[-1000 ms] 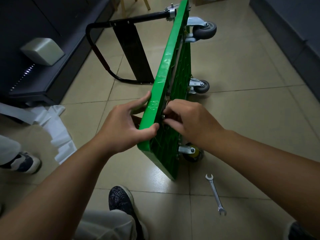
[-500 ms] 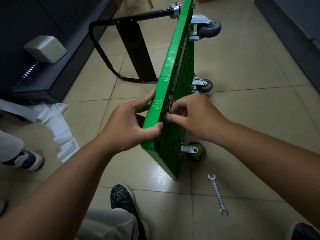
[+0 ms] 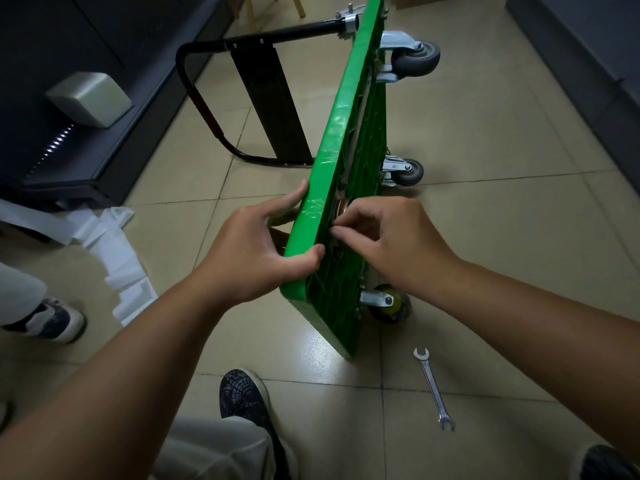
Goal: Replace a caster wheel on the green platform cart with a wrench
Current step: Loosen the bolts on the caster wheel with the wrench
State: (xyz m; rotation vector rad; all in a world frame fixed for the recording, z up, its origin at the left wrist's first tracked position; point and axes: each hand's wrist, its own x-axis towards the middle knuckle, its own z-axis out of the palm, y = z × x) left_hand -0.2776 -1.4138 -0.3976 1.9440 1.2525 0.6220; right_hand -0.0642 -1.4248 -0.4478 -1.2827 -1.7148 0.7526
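Note:
The green platform cart (image 3: 346,109) stands on its long edge on the tiled floor, underside facing right. My left hand (image 3: 256,251) grips its upper edge near the near corner, thumb on the underside rim. My right hand (image 3: 388,240) has its fingers curled against the underside, pinching something small near a round metal part (image 3: 341,206); what it pinches is hidden. A yellow-hubbed caster wheel (image 3: 389,304) sits at the near lower corner. Two grey casters (image 3: 415,58) (image 3: 408,172) are farther along. A silver wrench (image 3: 433,388) lies on the floor at the right.
The cart's black folded handle (image 3: 263,98) sticks out to the left. A dark cabinet with a grey box (image 3: 90,98) lines the left wall. White packing (image 3: 114,251) lies on the floor. My shoe (image 3: 244,396) is below; another person's shoe (image 3: 48,318) is at left.
My right hand's fingers have shifted slightly on the underside fitting, and the view has moved a little closer. My left hand keeps its grip on the cart edge. The wrench has not moved.

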